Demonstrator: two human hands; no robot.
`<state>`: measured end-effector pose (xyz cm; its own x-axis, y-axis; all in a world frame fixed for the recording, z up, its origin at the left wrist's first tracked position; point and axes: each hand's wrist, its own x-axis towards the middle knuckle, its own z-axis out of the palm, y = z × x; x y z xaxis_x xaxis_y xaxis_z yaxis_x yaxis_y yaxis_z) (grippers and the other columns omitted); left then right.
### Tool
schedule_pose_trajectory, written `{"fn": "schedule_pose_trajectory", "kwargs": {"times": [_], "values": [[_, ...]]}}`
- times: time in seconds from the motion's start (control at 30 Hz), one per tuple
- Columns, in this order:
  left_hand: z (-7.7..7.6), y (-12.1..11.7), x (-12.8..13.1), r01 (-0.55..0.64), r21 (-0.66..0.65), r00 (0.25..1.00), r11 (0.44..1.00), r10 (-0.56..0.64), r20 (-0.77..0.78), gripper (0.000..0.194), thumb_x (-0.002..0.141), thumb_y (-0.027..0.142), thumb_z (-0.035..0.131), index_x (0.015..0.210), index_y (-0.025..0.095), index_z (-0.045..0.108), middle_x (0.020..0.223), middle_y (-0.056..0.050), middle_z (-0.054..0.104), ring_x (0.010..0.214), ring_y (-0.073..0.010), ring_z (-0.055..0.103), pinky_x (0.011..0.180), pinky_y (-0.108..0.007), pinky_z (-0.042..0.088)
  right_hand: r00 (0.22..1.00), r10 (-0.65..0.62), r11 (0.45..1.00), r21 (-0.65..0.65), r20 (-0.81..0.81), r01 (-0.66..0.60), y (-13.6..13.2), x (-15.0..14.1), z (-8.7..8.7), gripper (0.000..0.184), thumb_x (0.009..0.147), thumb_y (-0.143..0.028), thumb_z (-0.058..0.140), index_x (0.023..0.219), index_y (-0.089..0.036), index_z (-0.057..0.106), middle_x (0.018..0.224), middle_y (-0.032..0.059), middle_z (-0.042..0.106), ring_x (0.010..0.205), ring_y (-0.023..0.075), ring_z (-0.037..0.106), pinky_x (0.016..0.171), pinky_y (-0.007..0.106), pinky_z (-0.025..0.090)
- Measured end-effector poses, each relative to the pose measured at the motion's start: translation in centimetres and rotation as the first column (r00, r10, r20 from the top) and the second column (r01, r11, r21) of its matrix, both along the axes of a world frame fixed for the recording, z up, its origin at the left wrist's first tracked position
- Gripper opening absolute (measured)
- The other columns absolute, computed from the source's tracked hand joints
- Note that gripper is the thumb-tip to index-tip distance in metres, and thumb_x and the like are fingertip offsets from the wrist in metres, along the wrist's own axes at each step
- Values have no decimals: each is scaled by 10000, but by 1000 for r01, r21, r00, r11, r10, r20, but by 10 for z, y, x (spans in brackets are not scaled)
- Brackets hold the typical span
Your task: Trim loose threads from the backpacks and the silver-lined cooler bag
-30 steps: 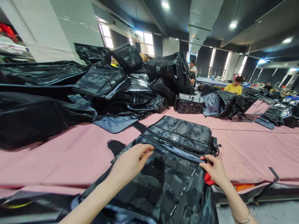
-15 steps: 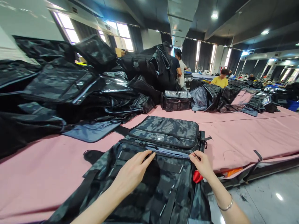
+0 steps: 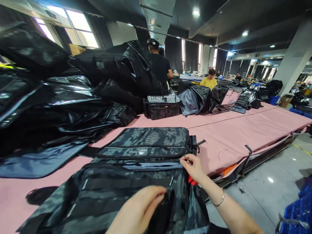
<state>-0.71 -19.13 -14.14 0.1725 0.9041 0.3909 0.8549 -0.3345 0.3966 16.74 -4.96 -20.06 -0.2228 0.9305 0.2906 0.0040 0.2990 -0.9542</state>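
While the slit [image 3: 151, 166] across the bag [image 3: 109, 183] appears to be worked on, its 3 o'clock end is pinched by the nearly closed right hand [image 3: 194, 168], and the left hand [image 3: 141, 209], blurred and half curled, is held towards 6 o'clock; whether anything is gripped there cannot be told. For the next move, the slit would likely need to be drawn taut. The bag is laid on the counter [image 3: 231, 130], its flap [image 3: 148, 139] pointed to 12 o'clock, its long axis set roughly from 12 to 6.
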Motion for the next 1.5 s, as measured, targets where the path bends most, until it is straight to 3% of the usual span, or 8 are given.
{"fn": "schedule_pose_trajectory", "kwargs": {"times": [0.13, 0.27, 0.47, 0.63, 0.8, 0.93, 1.1, 1.5], "values": [[15, 64, 4, -203, -61, 979, 977, 201, -34, 326, 851, 347, 393, 861, 222, 694, 888, -32, 743, 831, -191, 690, 769, -268, 537, 999, -20, 1000, -23, -25, 20, -14, -4, -1, 234, 765, -390, 584, 826, -171, 641, 663, -13, 574, 567, 118, 476, 549, 232, 407], [13, 87, 15, -253, -67, 964, 965, 246, -103, 333, 843, 373, 413, 824, 243, 719, 847, -43, 734, 813, -219, 675, 686, -289, 509, 999, -34, 998, -47, -37, 32, -22, 1, -6, 217, 763, -360, 590, 870, -175, 626, 614, -39, 503, 509, 104, 405, 494, 219, 366], [11, 88, 22, -322, -48, 947, 945, 322, -23, 261, 779, 459, 543, 746, 272, 722, 755, -12, 717, 638, -196, 641, 491, -249, 389, 992, -94, 991, 87, -85, 101, -33, 1, -24, 188, 819, -301, 573, 953, -187, 640, 826, 32, 654, 668, 151, 567, 616, 252, 461], [1, 88, 26, -254, 15, 956, 967, 249, 152, 302, 802, 461, 476, 715, 243, 666, 801, -21, 714, 751, -195, 653, 657, -263, 466, 991, -87, 983, 153, -101, 102, -45, 3, -26, 190, 838, -256, 555, 986, -200, 660, 885, 42, 706, 767, 181, 651, 706, 272, 509], [-4, 80, 29, -253, 3, 928, 967, 242, 282, 283, 789, 472, 488, 734, 220, 604, 718, -16, 677, 650, -168, 613, 663, -259, 470, 998, -52, 995, 86, -32, 55, -46, 9, -16, 181, 829, -298, 566, 965, -205, 640, 845, 23, 689, 745, 174, 639, 682, 264, 498], [-2, 82, 28, -273, -152, 811, 950, 313, 494, 299, 712, 505, 555, 670, 210, 578, 623, -3, 643, 570, -162, 589, 581, -258, 464, 988, -99, 994, 66, 123, 91, -42, 19, -7, 226, 862, -352, 513, 1020, -200, 571, 799, 8, 634, 722, 170, 595, 669, 280, 458], [-2, 87, 31, -253, -178, 716, 951, 308, 627, 354, 695, 544, 566, 679, 190, 563, 659, -35, 643, 625, -175, 600, 624, -286, 497, 971, -61, 993, 113, 230, 36, -34, 32, 4, 210, 855, -393, 539, 944, -212, 598, 722, -11, 596, 633, 145, 552, 601, 256, 421], [0, 86, 33, -228, -212, 612, 950, 309, 728, 306, 625, 476, 656, 645, 183, 573, 616, 4, 587, 581, -133, 524, 585, -245, 445, 928, 87, 983, 121, 362, -140, -14, 30, 40, 180, 851, -365, 576, 763, -226, 649, 561, -57, 534, 485, 105, 493, 496, 212, 351]]}}
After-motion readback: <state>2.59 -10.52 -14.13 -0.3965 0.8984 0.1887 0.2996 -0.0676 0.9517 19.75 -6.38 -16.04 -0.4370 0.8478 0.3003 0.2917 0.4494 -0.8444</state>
